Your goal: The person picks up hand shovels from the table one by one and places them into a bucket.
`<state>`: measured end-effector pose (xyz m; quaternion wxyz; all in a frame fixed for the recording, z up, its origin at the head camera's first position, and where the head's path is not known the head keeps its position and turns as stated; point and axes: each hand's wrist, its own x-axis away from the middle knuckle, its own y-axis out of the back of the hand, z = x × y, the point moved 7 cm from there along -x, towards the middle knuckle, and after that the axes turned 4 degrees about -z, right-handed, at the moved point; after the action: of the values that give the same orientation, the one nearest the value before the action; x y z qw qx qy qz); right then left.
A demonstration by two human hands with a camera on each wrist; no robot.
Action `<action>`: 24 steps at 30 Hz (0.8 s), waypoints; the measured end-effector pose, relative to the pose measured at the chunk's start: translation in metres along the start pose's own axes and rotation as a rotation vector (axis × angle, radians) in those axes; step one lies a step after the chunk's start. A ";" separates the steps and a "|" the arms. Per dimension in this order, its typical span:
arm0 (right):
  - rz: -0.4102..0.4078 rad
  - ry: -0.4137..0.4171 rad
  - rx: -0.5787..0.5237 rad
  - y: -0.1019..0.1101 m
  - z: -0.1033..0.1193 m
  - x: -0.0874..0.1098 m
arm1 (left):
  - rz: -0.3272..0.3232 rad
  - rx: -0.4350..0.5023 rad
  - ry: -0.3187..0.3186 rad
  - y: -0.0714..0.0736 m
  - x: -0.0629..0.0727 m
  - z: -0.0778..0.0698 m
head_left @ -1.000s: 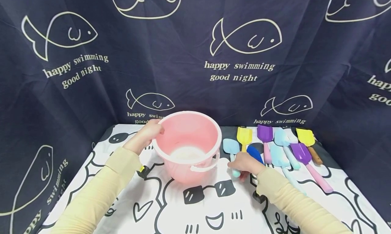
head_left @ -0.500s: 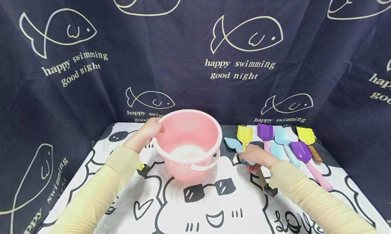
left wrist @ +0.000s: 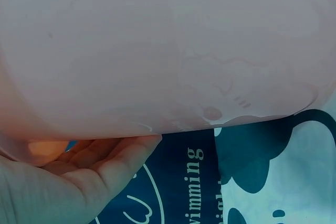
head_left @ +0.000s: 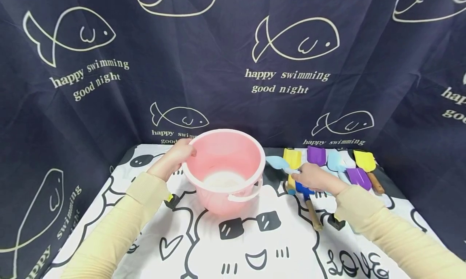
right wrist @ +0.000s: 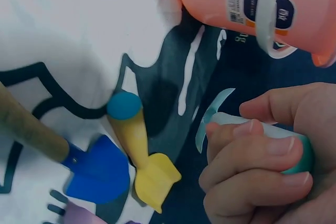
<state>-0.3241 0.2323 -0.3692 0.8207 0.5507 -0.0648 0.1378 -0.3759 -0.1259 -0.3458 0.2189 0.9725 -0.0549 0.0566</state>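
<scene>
A pink bucket (head_left: 227,157) with a white handle stands upright on the cloth. My left hand (head_left: 181,153) grips its rim on the left side, thumb inside; in the left wrist view the fingers of that hand (left wrist: 105,163) lie against the outer wall. To the right of the bucket, my right hand (head_left: 316,177) holds a light blue toy shovel (head_left: 278,162) by its handle. The shovel's blade points left, close by the bucket's right rim. Seen from the right wrist, several fingers curl round the pale handle (right wrist: 270,130), its green end near the palm.
Right of the bucket lie a blue shovel (head_left: 303,188) with a wooden handle and a yellow shovel (head_left: 292,157). Farther right are two purple shovels, (head_left: 316,155) one behind the other, light blue ones, and a yellow one (head_left: 364,161). A dark curtain (head_left: 233,68) hangs behind the table.
The light blue shovel has been lifted off the cloth, and its blade has tilted towards the bucket. My right hand has moved right and upward; the left stays on the rim.
</scene>
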 end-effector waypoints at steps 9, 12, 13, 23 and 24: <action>-0.114 0.097 0.098 0.037 0.014 0.007 | -0.007 0.005 0.015 0.000 -0.001 0.001; -0.113 0.097 0.089 0.050 0.019 0.012 | -0.009 0.004 0.012 0.001 -0.001 0.000; -0.111 0.093 0.089 0.055 0.020 0.014 | -0.009 0.004 0.011 0.001 -0.001 0.000; -0.206 0.146 0.145 0.094 0.036 0.023 | 0.000 0.023 0.019 0.001 -0.002 0.001; -0.226 0.160 0.148 0.096 0.038 0.024 | 0.000 0.022 0.021 0.001 -0.002 0.001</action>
<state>-0.3282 0.2347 -0.2629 0.7905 0.6009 0.0737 0.0925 -0.3776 -0.1270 -0.3467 0.2086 0.9743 -0.0518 0.0674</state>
